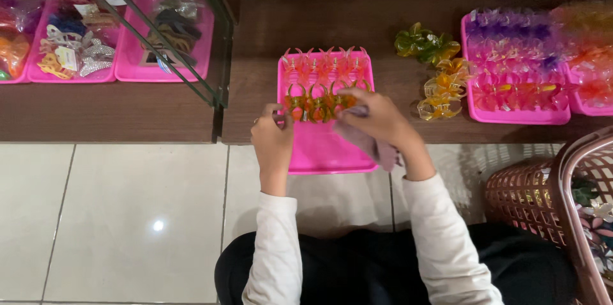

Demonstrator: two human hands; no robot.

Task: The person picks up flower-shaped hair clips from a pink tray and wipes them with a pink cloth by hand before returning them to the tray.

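Fingers [357, 102] touching orange hair clips [317, 106].

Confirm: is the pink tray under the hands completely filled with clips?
No. The pink tray holds clips only in its far rows; its near half is bare.

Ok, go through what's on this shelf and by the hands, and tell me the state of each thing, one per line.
Pink tray: overhanging the shelf edge, part filled, near half bare.
Orange clips: lined in a row, both hands on them.
Pink clips: in a row at the tray's far end.
Left hand: at the row's left end.
Right hand: on the row, cloth hanging under it.
Green and yellow clips: loose on the shelf.
Basket: on the floor, partly filled.
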